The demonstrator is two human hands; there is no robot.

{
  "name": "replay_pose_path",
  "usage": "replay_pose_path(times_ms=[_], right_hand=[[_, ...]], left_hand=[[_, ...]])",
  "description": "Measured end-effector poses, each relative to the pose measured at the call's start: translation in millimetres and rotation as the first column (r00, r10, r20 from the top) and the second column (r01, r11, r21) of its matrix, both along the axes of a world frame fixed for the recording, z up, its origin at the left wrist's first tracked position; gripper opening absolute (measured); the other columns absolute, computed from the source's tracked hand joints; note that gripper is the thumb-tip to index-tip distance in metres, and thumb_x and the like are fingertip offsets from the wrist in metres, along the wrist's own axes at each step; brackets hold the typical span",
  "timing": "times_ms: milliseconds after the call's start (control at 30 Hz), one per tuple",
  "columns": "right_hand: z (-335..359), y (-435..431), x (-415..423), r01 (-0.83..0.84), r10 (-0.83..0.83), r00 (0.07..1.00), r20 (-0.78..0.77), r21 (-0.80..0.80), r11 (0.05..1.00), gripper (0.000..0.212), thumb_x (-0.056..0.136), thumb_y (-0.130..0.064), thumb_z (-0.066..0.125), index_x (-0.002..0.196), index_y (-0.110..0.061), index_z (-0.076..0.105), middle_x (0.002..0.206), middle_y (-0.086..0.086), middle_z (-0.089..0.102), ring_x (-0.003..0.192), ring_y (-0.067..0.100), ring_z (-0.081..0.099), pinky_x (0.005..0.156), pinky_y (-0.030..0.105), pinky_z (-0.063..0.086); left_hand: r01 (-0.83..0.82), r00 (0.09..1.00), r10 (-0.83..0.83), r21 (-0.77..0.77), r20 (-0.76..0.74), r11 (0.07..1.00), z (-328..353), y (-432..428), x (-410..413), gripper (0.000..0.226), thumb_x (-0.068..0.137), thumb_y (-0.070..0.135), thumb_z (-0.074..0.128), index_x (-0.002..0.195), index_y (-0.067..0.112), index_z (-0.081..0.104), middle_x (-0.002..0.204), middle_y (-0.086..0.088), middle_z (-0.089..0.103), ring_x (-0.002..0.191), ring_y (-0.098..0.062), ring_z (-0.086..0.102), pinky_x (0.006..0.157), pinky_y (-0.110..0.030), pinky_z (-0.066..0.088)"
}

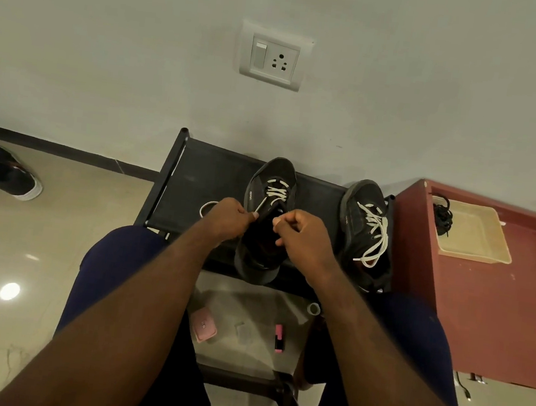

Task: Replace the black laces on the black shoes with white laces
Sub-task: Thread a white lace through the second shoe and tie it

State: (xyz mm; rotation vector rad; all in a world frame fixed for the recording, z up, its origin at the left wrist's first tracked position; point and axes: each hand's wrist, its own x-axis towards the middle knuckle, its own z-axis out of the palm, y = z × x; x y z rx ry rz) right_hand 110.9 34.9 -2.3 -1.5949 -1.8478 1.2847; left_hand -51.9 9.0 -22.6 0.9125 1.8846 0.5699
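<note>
Two black shoes stand on a black rack. The left shoe (272, 183) has a white lace (276, 193) crossed through its front eyelets only. My left hand (229, 220) pinches the shoe's left eyelet edge where the lace end runs up to it. My right hand (306, 237) is curled at the right eyelet edge, pinching there; what it pinches is hidden. A loop of white lace (207, 207) lies on the rack left of my left hand. The right shoe (365, 227) is fully laced in white, with loose ends. Black laces (443, 216) lie in a beige tray.
The black rack (202, 178) stands against a white wall. A red-brown table (494, 312) at right carries the beige tray (474, 253). Another shoe (9, 173) sits on the floor at far left. Small pink and grey items (202, 327) lie on the floor between my knees.
</note>
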Motion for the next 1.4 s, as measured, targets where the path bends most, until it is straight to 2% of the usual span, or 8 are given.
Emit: replay_pose_path(times_ms=[300,400,533,667,967,1167,1300,1400], right_hand=[[4,-11,-14,0.007,-0.007,1.0,0.0,0.027,1.0,0.008,0.091,-0.021,0.068,0.097,-0.016,0.071,0.086,-0.008,0.071,0.081,0.005,0.067,0.078,0.027,0.058],[11,-10,-18,0.003,-0.004,0.993,-0.122,-0.013,1.0,0.027,0.092,-0.017,0.069,0.117,-0.019,0.061,0.105,-0.01,0.067,0.098,0.003,0.064,0.093,0.027,0.054],[18,-9,-28,-0.097,0.02,0.951,-0.31,-0.237,0.967,0.046,0.094,-0.017,0.066,0.135,-0.022,0.047,0.115,-0.009,0.07,0.11,0.007,0.065,0.102,0.03,0.047],[28,-2,-22,-0.173,0.069,0.937,-0.341,-0.285,0.943,0.015,0.099,-0.016,0.057,0.104,-0.006,0.067,0.066,-0.001,0.065,0.061,0.01,0.062,0.075,0.03,0.052],[53,59,32,0.241,-0.347,0.846,-0.405,-0.291,0.926,0.03,0.108,-0.029,0.039,0.09,-0.014,0.058,0.053,-0.003,0.038,0.04,0.008,0.031,0.041,0.021,0.026],[64,55,20,-0.004,-0.016,0.996,-0.084,-0.231,0.973,0.038,0.106,-0.044,0.038,0.102,-0.017,0.063,0.054,0.0,0.05,0.038,0.011,0.041,0.037,0.021,0.033],[74,49,13,-0.343,0.379,0.92,0.102,-0.262,0.902,0.027,0.1,-0.04,0.056,0.09,-0.017,0.067,0.053,-0.008,0.05,0.038,0.001,0.038,0.037,0.016,0.03],[75,47,10,-0.427,0.459,0.879,0.127,-0.217,0.878,0.011,0.095,-0.02,0.064,0.095,-0.011,0.069,0.055,-0.015,0.057,0.047,-0.004,0.048,0.043,0.01,0.034]], left_hand=[[-0.117,0.973,0.145,0.159,-0.178,0.98,11,5,-3,0.03,0.084,0.029,0.062,0.068,0.003,0.062,0.065,-0.01,0.066,0.062,-0.022,0.062,0.062,-0.031,0.05],[-0.185,0.982,0.174,0.219,0.069,0.958,23,7,0,0.019,0.088,0.016,0.059,0.076,0.003,0.065,0.07,-0.01,0.069,0.063,-0.018,0.062,0.059,-0.028,0.049],[-0.534,0.542,0.35,-0.008,0.764,0.845,42,9,2,0.01,0.094,0.001,0.054,0.1,0.007,0.06,0.082,-0.011,0.068,0.072,-0.017,0.067,0.06,-0.025,0.055],[-0.688,0.11,0.379,-0.205,0.919,0.696,49,12,-9,0.018,0.097,-0.005,0.045,0.11,0.003,0.054,0.083,-0.012,0.06,0.07,-0.015,0.061,0.056,-0.019,0.054],[-0.744,0.464,0.642,-0.125,0.611,0.656,14,7,-41,0.024,0.097,0.001,0.044,0.112,0.006,0.062,0.079,-0.006,0.062,0.063,-0.01,0.055,0.053,-0.021,0.047],[-0.227,0.972,0.235,0.415,0.034,0.881,13,9,-17,0.032,0.089,0.003,0.057,0.119,0.015,0.06,0.124,-0.011,0.06,0.107,-0.018,0.061,0.092,-0.037,0.054],[0.371,0.92,-0.259,0.449,-0.293,0.813,10,7,10,0.074,0.079,0.015,0.071,0.146,0.022,0.04,0.16,-0.01,0.015,0.145,-0.025,0.021,0.115,-0.041,0.024],[0.393,0.915,-0.269,0.514,-0.3,0.763,5,8,27,0.042,0.086,0.018,0.066,0.127,0.014,0.061,0.14,-0.01,0.051,0.13,-0.026,0.046,0.11,-0.045,0.037]])
